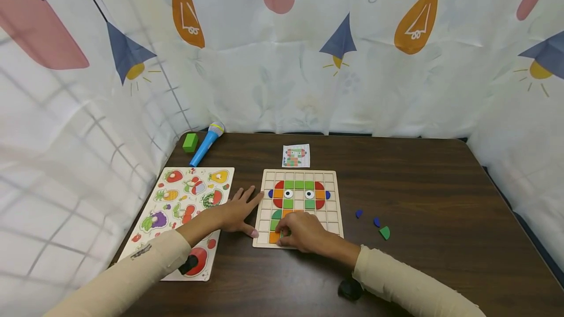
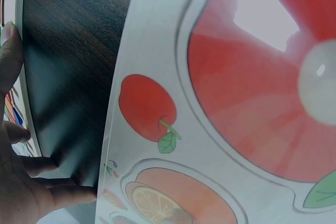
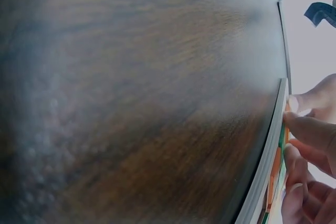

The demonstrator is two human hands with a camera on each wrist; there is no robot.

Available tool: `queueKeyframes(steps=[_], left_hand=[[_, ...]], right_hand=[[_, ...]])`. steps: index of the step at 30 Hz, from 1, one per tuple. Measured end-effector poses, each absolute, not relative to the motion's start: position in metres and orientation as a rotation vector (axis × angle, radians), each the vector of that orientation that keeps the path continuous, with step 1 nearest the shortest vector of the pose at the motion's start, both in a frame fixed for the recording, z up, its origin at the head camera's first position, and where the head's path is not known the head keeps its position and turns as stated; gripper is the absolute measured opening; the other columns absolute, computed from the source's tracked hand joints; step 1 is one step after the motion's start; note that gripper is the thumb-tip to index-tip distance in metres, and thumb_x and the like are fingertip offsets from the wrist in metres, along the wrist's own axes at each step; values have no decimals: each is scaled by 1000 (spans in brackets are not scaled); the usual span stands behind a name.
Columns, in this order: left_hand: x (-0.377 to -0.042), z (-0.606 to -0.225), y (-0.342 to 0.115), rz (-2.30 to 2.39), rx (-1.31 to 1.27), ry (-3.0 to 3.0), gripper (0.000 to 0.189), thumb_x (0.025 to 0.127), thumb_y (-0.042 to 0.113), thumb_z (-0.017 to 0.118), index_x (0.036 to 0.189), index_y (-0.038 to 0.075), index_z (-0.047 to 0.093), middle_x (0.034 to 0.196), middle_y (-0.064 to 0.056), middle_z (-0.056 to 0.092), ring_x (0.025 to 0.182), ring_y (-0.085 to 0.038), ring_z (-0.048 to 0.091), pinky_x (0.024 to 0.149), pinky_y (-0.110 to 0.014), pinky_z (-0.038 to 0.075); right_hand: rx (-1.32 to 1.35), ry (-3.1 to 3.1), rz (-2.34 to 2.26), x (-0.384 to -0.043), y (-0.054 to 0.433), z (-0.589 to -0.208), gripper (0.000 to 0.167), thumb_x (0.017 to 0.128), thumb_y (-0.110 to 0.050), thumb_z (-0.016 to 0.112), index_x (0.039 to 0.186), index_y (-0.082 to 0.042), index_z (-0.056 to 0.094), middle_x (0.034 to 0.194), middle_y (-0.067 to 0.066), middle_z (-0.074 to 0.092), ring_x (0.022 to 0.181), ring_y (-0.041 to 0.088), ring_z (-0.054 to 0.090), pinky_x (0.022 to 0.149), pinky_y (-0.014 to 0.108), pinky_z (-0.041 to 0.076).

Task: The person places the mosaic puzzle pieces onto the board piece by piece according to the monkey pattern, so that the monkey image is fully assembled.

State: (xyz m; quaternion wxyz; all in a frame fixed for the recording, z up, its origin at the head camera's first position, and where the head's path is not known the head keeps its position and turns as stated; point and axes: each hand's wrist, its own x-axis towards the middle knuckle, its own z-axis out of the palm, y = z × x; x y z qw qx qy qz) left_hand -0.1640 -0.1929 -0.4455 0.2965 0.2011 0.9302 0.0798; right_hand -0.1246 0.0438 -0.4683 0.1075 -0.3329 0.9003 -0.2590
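Observation:
A square wooden grid board carries colored tiles arranged in a face-like pattern with two eye pieces. My left hand lies with fingers spread at its left edge, the fingertips and thumb touching the rim. Over the lower rows, my right hand has curled fingers and pinches an orange square tile at the board's surface; the fingers partly cover it. Edge-on in the right wrist view, orange and green tiles show beside the fingertips. Above the board lies a small pattern card printed with a similar figure.
A fruit puzzle board lies at left, under my left forearm. Behind it are a blue toy microphone and a green block. Right of the grid board lie loose blue pieces and a green piece. Printed curtains surround the table.

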Motion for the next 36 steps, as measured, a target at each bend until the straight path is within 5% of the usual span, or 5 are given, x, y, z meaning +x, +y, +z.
queueKeyframes(steps=[13, 18, 28, 36], left_hand=[[-164, -446, -193, 227, 534, 2470, 109, 82, 57, 75, 162, 16, 15, 167, -24, 6, 150, -55, 7, 114, -69, 25], [-164, -446, -192, 217, 516, 2465, 109, 80, 58, 76, 162, 17, 16, 167, -23, 6, 150, -54, 8, 113, -69, 26], [-163, -446, -192, 205, 516, 2472, 109, 80, 57, 76, 162, 16, 17, 167, -23, 7, 151, -54, 8, 113, -68, 28], [-163, -444, -192, 213, 515, 2470, 108, 81, 56, 76, 162, 16, 16, 167, -22, 7, 151, -54, 8, 113, -69, 26]], right_hand=[[-998, 2645, -789, -127, 50, -467, 22, 85, -33, 82, 100, -18, 80, 69, -17, 60, 67, -1, 52, 59, 19, 42], [-993, 2621, -832, -133, 69, -462, 23, 90, -33, 77, 105, -16, 78, 81, -12, 67, 72, 5, 55, 65, 21, 45], [-1003, 2541, -927, -154, 154, -454, 20, 95, -26, 71, 111, -15, 75, 94, -10, 69, 67, 3, 51, 61, 20, 45], [-968, 2526, -915, -150, 239, -463, 16, 96, -23, 70, 110, -18, 76, 102, -10, 69, 85, 0, 60, 71, 24, 52]])
